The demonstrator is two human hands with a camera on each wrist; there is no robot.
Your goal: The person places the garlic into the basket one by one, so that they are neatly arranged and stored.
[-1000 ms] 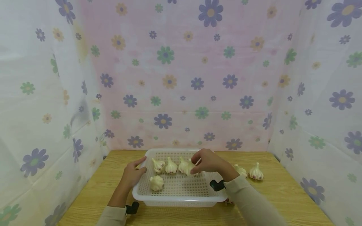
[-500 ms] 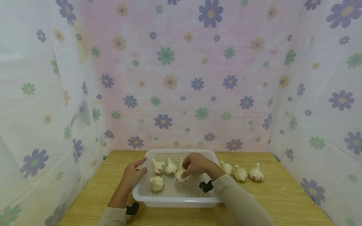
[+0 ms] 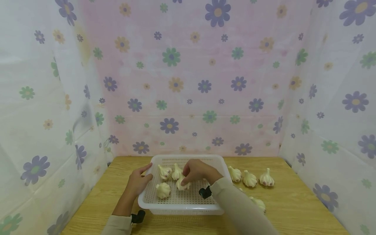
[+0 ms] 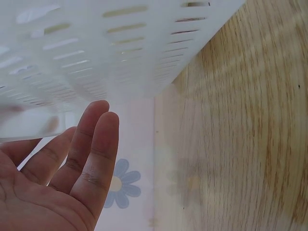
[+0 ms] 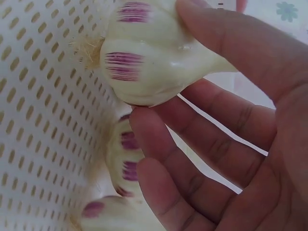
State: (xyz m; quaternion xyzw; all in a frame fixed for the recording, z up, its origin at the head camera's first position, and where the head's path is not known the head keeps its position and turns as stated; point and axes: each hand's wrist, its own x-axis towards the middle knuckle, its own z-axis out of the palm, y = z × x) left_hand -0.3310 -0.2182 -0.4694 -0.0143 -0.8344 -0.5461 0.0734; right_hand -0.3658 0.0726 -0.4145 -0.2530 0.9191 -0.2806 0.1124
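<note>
A white perforated plastic basket (image 3: pixel 188 207) stands on the table. My left hand (image 3: pixel 140 181) holds its left rim, thumb and index finger over the edge. In the left wrist view the other fingers (image 4: pixel 102 149) lie outside the basket wall. My right hand (image 3: pixel 201 170) is inside the basket and pinches a garlic bulb (image 3: pixel 182 185) between thumb and fingers. The right wrist view shows this bulb (image 5: pixel 159 62) with purple streaks, its roots near the perforated plastic. Other bulbs sit at the basket's left: two at the back (image 3: pixel 164 172) and one in front (image 3: pixel 163 190).
Several garlic bulbs (image 3: pixel 249 179) lie on the wooden table (image 3: pixel 293 209) to the basket's right, one (image 3: pixel 258 204) partly behind my right sleeve. Flowered cloth (image 3: pixel 194 137) closes the back and both sides.
My right hand has moved left inside the basket with the garlic bulb. More bulbs on the table now show beside the right sleeve. The left hand has stayed at the rim.
</note>
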